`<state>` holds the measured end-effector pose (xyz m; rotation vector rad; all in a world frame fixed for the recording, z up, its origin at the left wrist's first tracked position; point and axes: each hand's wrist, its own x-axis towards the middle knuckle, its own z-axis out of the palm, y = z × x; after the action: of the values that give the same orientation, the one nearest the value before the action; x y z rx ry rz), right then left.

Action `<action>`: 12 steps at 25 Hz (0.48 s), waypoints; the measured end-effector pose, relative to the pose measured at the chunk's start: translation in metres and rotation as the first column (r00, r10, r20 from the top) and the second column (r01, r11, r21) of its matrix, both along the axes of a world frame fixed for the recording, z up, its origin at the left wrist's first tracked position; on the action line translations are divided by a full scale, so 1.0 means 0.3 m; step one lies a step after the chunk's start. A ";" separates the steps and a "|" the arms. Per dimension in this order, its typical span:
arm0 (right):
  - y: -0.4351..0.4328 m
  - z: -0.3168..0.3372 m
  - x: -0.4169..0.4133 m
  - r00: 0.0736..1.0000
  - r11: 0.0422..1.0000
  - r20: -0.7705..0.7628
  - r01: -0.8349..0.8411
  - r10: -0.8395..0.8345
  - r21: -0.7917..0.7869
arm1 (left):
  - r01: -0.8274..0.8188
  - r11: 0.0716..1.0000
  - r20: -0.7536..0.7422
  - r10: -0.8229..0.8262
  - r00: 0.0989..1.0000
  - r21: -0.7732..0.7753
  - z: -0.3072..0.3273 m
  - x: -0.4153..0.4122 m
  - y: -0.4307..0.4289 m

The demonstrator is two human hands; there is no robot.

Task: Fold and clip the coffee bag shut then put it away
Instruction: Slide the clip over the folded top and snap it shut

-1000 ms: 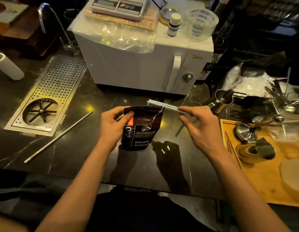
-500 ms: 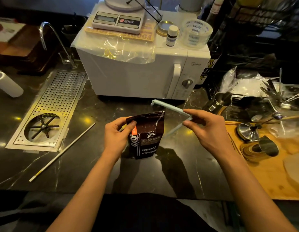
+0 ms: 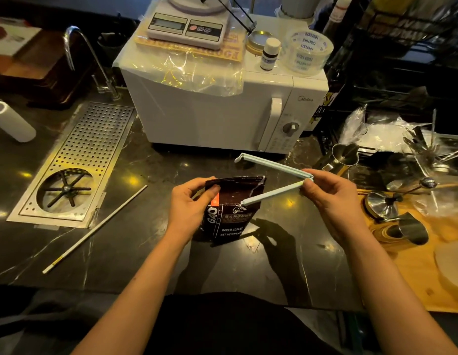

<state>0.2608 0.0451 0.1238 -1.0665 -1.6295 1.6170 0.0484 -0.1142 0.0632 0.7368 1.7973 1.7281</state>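
Two hands busy: left hand pinches the folded top of the dark brown foil coffee bag, standing on the dark marble worktop between them. Right hand grips the hinge of the pale blue plastic clip, arms spread. Bag looks light, crinkly, soft; hold the fold.

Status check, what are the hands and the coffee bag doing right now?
Left hand grips coffee bag upright on counter. Right hand holds bag clip at hinge, arms spread open. Bag unclipped. Nothing blocking.
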 end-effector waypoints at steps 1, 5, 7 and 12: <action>-0.001 -0.012 -0.008 0.999 0.997 -0.042 0.000 -0.003 -0.071 | 0.008 1.000 0.003 -0.008 1.000 0.000 0.002 0.006 0.001; -0.021 -0.064 -0.035 0.997 0.980 -0.082 -0.014 -0.002 -0.198 | 0.030 0.999 -0.018 -0.031 0.999 -0.011 0.006 0.013 0.000; -0.034 -0.080 -0.045 0.996 0.975 -0.085 -0.031 0.012 -0.220 | 0.039 0.999 -0.028 -0.039 0.999 -0.006 0.010 0.017 -0.003; -0.053 -0.086 -0.082 0.994 0.971 -0.094 -0.074 0.053 -0.226 | 0.024 1.000 -0.036 -0.024 0.999 -0.019 0.009 0.025 -0.011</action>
<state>0.2362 0.0293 0.0980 -1.0484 -1.4589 1.9038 0.0559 -0.1174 0.0660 0.7834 1.8188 1.6907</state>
